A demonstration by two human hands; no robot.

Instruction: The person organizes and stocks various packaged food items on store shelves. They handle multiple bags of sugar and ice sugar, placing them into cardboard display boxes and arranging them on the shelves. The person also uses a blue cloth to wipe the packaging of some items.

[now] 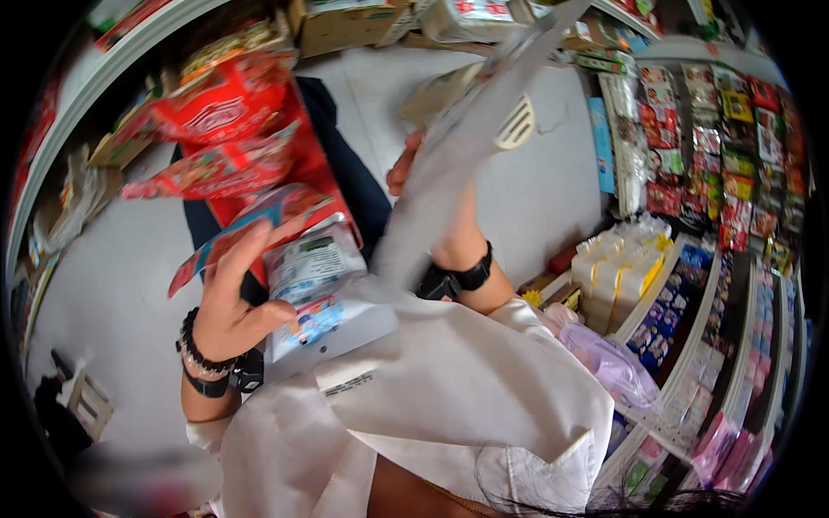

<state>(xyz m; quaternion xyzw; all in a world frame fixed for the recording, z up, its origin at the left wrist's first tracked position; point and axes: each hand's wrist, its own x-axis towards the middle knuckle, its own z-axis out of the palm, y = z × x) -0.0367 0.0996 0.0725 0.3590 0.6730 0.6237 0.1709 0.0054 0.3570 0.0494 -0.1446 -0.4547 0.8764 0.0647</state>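
On the left, my left hand (238,291) has its thumb and index finger spread wide. The thumb lies over a white-and-blue plastic packet (314,265), and the fingers are against a red-and-blue packet (223,241). Both packets are in or over a long red box (311,152) at my lap. Several red packets (223,107) stand fanned out at its far end. My right hand (405,167) is closed on a flat greyish sheet or pouch (447,175), blurred by motion, which covers most of the hand.
A cream slotted object (516,123), partly covered, stands on the pale floor (375,84). Cardboard boxes (350,29) line the far shelf. To the right hang packaged goods (706,149), beside white wrapped packs (615,272) and stocked shelves (673,304). A small stool (90,405) is at lower left.
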